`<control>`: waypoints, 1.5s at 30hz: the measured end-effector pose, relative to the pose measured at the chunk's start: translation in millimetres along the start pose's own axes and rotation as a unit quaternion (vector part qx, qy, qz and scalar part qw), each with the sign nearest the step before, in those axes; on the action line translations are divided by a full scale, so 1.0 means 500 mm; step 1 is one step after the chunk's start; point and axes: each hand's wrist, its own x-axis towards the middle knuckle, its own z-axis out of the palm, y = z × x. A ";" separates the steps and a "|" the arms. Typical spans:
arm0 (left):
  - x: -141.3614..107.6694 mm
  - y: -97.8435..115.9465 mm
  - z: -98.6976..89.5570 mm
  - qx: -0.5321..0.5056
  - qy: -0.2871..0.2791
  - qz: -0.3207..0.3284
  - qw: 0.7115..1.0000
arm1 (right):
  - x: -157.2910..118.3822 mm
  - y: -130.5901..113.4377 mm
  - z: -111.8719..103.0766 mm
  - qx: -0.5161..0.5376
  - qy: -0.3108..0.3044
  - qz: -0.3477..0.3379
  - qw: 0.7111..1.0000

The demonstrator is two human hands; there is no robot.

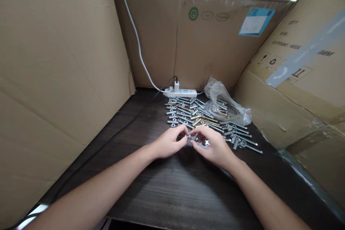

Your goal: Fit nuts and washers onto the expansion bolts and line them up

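Note:
My left hand (173, 140) and my right hand (211, 146) meet above the dark table, thumbs and fingertips pinched together. Between them is a small shiny metal part (189, 137), gripped from both sides; it looks like a nut or fitting, but is too small to make out fully. Just under my right fingers lies another small silvery piece (207, 142). Beyond my hands are rows of metal bolts and sleeves (205, 118), some silvery and some brass-coloured, with nuts and washers (173, 125) among them. Several long bolts (249, 146) lie right of my right hand.
A white power strip (185, 93) with a plugged-in adapter (176, 87) sits behind the hardware. A clear plastic bag (215, 95) lies at back right. A black cable (118, 136) crosses the dark table (161, 194) on the left. Cardboard walls (151, 43) enclose three sides.

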 end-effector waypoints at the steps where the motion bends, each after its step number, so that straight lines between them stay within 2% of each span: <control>1: 0.000 0.000 0.000 0.004 0.005 0.001 1.000 | 0.000 0.000 -0.001 0.003 -0.001 -0.001 1.000; 10: -0.001 -0.002 -0.003 0.010 0.024 0.014 1.000 | 0.000 0.001 -0.001 0.014 0.002 0.001 1.000; 23: -0.003 0.004 0.001 0.046 0.022 0.016 0.999 | 0.000 -0.006 -0.006 -0.045 -0.012 0.065 0.997; 26: -0.002 0.003 0.001 0.053 0.022 0.015 0.998 | -0.002 -0.005 -0.005 -0.013 0.013 0.047 0.999; 30: -0.002 0.003 0.001 0.052 0.025 0.015 0.998 | -0.003 0.000 -0.002 -0.009 0.001 0.012 1.000; 39: -0.003 0.001 0.002 0.065 0.031 0.017 0.997 | 0.000 0.001 0.000 -0.055 -0.019 0.067 0.996; 45: -0.002 -0.003 0.001 0.071 0.032 0.020 0.997 | -0.003 -0.001 -0.002 -0.008 0.012 0.029 0.999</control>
